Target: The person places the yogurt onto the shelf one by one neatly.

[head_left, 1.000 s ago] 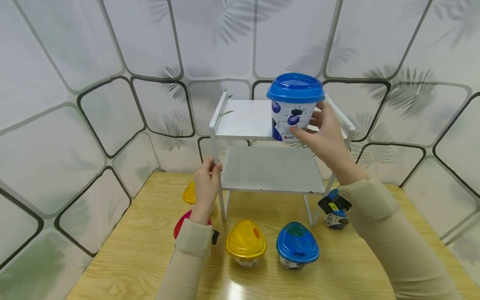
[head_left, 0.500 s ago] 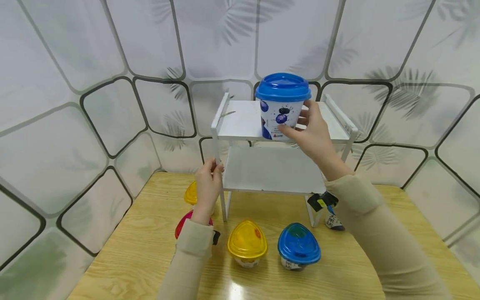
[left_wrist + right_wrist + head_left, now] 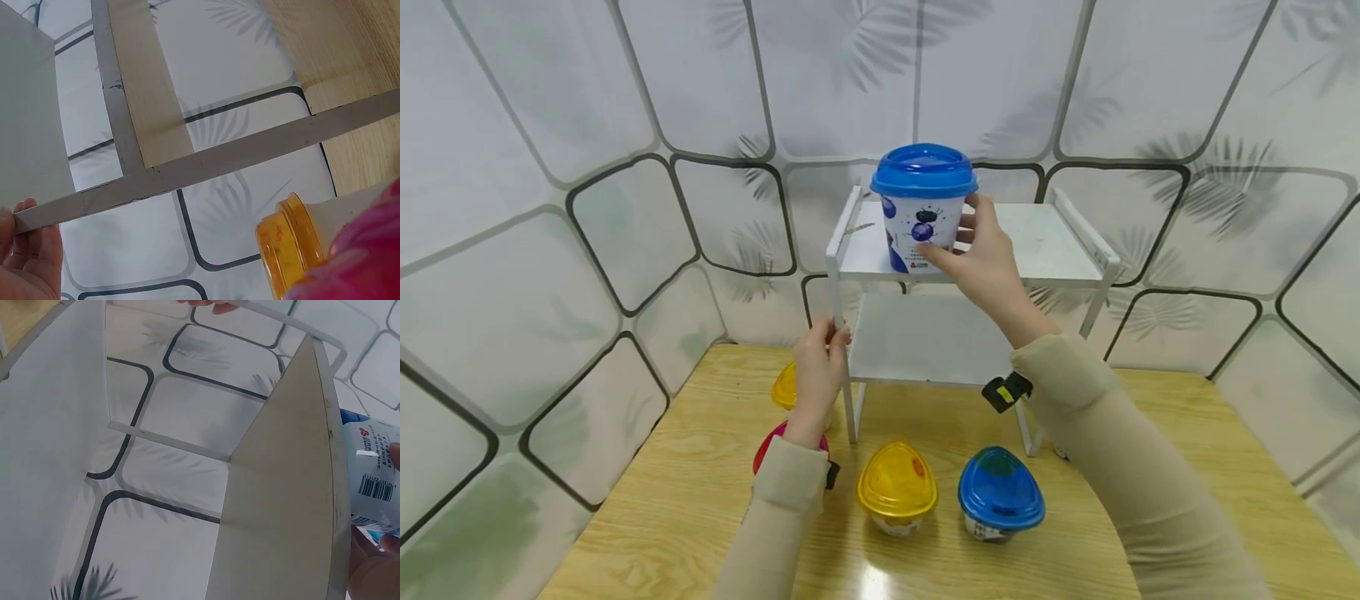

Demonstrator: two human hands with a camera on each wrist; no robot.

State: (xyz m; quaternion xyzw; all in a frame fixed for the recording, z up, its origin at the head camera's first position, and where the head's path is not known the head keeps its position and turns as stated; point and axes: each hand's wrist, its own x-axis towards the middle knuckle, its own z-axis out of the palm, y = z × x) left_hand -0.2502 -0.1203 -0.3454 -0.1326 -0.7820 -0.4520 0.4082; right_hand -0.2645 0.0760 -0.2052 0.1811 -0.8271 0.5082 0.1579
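One cup (image 3: 921,210) is at the right hand's (image 3: 988,265) ten o'clock, clamped in its grip; the left hand (image 3: 818,364) pinches the rack (image 3: 932,333).

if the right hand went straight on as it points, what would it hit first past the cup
Past the blue-lidded white printed cup in the right hand, probably the pale patterned wall behind the white metal shelf; depth is unclear, so the shelf's raised left rail might come first.
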